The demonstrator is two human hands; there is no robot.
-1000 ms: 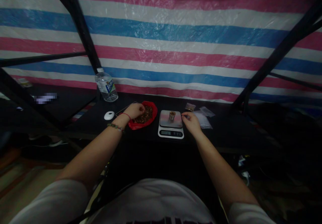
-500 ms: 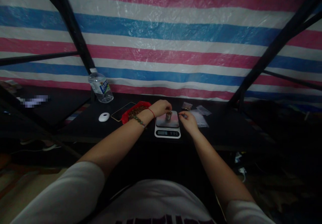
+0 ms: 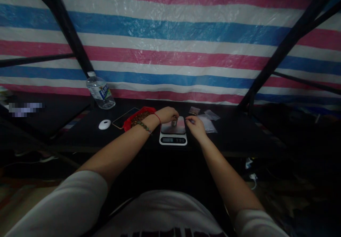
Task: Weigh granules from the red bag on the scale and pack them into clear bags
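A white kitchen scale (image 3: 173,140) with a metal plate and a small display stands before me. On its plate sits a small metal cup (image 3: 174,123) with brown pieces at its rim. My left hand (image 3: 167,115) reaches over from the left, its fingers pinched at the cup's top; what they hold is too small to make out. Beside the scale's right edge, my right hand (image 3: 195,126) has its fingers curled together, their contents hidden. A red tray (image 3: 128,123) full of small brown pieces lies partly under my left wrist.
Clear plastic bags (image 3: 210,124) lie right of my right hand, with a small filled bag (image 3: 194,110) behind. Left are a phone (image 3: 121,119), a white rounded object (image 3: 104,124) and a water bottle (image 3: 101,92). Black metal posts (image 3: 262,70) flank the table before a striped sheet.
My left fingers have come down slightly to the cup's top. The whole view has shifted a little, so everything sits further left; my right hand stays beside the scale.
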